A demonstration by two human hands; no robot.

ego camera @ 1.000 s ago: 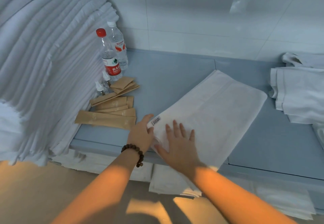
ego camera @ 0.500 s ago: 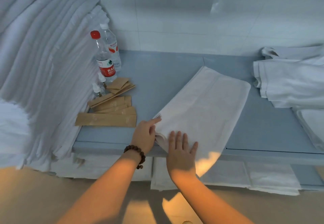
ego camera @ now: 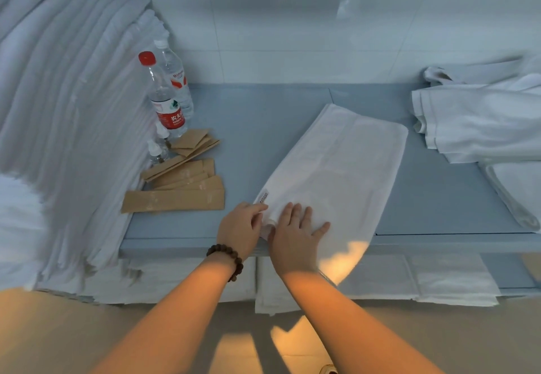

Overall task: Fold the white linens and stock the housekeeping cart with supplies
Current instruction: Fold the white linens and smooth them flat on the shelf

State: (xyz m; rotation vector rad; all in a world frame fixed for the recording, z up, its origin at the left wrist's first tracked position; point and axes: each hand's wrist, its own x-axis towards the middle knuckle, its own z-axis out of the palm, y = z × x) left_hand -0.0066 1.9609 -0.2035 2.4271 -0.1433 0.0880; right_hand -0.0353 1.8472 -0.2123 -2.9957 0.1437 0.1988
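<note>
Blue-grey shelf top [ego camera: 257,128] runs under a pale tiled wall, with bare room between the kraft paper sleeves [ego camera: 175,195] and the white towel [ego camera: 336,174]. Far left of the hands leans a tall stack of folded linens [ego camera: 64,110]; beside it stands a red-capped water bottle [ego camera: 164,95], its red label bearing Chinese characters. The left hand [ego camera: 240,228], fingers curled, pinches the towel's near corner by a small tag too fine to read. The right hand [ego camera: 295,233] lies flat and spread on the towel, beside the shelf's front edge. Right of it, loose white linens [ego camera: 474,122] lie piled.
</note>
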